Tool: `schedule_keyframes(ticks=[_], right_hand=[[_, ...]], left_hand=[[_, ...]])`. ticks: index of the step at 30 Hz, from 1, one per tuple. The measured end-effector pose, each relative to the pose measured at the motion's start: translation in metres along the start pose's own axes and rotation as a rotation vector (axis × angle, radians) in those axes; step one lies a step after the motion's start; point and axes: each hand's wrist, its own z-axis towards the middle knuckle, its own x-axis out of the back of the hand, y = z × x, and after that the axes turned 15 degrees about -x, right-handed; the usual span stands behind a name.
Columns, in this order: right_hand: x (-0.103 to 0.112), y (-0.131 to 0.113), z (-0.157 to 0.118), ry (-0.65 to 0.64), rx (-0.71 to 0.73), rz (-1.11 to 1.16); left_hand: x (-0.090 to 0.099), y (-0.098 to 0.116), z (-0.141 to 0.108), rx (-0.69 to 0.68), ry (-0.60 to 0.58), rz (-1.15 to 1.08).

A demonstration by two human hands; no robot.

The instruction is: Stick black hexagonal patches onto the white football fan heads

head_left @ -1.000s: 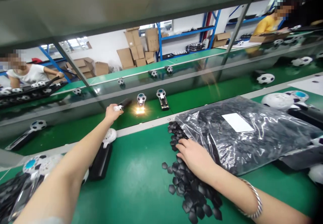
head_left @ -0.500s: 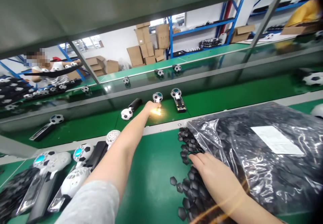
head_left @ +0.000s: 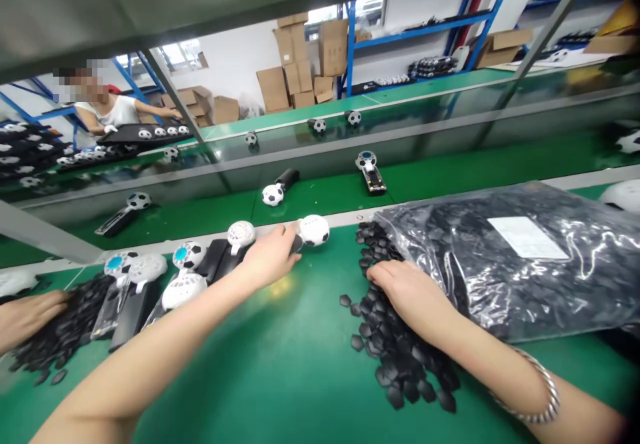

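I watch through one camera worn on the person's head, pointed forward and down. It looks from above and behind the left hand (head_left: 270,257) and the right hand (head_left: 413,291), close enough that both show clearly, either side of mid-frame. Between and below the hands I get the bench (head_left: 285,364); beyond them the belt (head_left: 440,177) runs at a slant, higher toward the right hand's side. Blue shelving (head_left: 351,47) stands well past both; above them a panel (head_left: 225,4) fills my top edge.

Black pieces (head_left: 395,351); black-spotted white ball (head_left: 315,230); green tabletop (head_left: 280,371)
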Motion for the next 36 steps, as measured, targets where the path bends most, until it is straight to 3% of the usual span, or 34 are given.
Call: schedule_keyframes(ticks=[3, 7, 12, 16, 20, 26, 31, 36], right_hand=[[-0.002, -0.003, 0.003, 0.009, 0.006, 0.141], [0.003, -0.019, 0.012, -0.026, -0.040, 0.362], [0.004, -0.047, 0.024, -0.078, -0.155, 0.682], [-0.003, -0.055, 0.024, -0.149, -0.256, 0.930], [-0.004, -0.053, 0.017, -0.206, -0.233, 0.952], [-0.011, -0.056, 0.014, -0.081, -0.033, 0.765], [-0.020, -0.058, 0.015, -0.061, -0.041, 0.791], [-0.019, -0.059, 0.018, -0.135, -0.104, 0.862]], left_hand=[[-0.018, 0.016, -0.038, 0.001, -0.039, 0.106], [-0.027, 0.027, -0.059, 0.013, -0.026, 0.046], [-0.026, 0.017, -0.045, -0.114, 0.094, -0.255], [-0.029, 0.015, -0.033, -0.201, 0.061, -0.434], [-0.030, 0.023, -0.039, -0.205, 0.070, -0.428], [-0.028, 0.030, -0.041, -0.158, 0.086, -0.454], [-0.029, 0.032, -0.036, -0.124, 0.108, -0.468], [-0.029, 0.032, -0.036, -0.132, 0.133, -0.489]])
